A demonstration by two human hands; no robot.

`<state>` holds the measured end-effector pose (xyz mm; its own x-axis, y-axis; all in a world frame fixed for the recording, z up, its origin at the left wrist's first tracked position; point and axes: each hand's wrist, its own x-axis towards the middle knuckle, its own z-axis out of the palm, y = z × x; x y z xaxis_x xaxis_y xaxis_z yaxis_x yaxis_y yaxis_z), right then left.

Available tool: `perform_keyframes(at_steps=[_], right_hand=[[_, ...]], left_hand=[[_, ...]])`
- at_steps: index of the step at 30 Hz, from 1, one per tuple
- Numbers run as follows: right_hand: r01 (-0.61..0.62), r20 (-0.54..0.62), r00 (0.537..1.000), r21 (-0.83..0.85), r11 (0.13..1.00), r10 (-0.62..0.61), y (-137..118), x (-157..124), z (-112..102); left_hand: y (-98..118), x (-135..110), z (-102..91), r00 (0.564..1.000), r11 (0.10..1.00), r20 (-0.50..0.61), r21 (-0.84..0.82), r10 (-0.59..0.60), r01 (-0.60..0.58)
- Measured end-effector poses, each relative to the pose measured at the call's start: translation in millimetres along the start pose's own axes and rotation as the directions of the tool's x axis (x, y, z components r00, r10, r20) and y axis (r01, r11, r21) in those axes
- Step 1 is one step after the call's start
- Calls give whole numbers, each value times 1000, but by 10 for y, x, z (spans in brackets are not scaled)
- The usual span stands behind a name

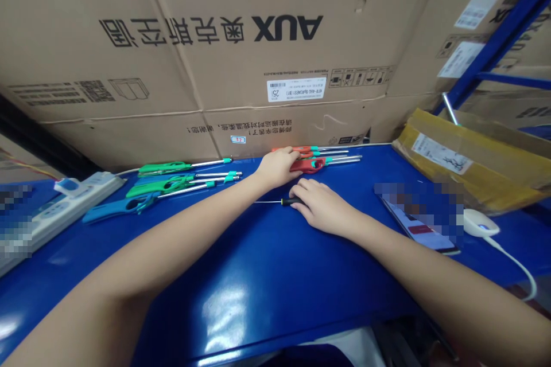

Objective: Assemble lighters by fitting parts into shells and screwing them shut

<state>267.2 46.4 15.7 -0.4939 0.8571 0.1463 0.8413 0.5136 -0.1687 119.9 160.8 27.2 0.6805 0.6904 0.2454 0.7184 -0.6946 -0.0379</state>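
Note:
My left hand (279, 167) is closed around the rear of a red long-necked lighter (313, 166), whose metal tube points right. Just behind it lie orange lighters (305, 149), their tubes pointing the same way. Nearer to me, my right hand (321, 205) rests on the table with its fingers curled over the black handle of a screwdriver (289, 202). The thin shaft of that screwdriver points left, and part of the handle is hidden by my fingers. To the left lie several green lighters (161, 169) and a blue lighter (123, 207).
Large cardboard boxes (241, 74) wall off the back of the blue table (215, 275). A power strip (77, 195) lies at the left. On the right are a phone (424, 229), a white corded device (480, 222) and an open yellow-taped carton (469, 155) with a metal tube sticking out.

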Motion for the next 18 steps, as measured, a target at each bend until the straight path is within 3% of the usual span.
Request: perform_keyframes(at_steps=[12,18], right_hand=[[-14,18,1000,-13,1000,14,-23,8,-30],[-9,9,1000,-24,1000,9,-16,-4,-26]], left_hand=[[87,-20,-54,998,997,-43,58,43,-40],[35,-156,-135,997,999,-79,49,19,-16]])
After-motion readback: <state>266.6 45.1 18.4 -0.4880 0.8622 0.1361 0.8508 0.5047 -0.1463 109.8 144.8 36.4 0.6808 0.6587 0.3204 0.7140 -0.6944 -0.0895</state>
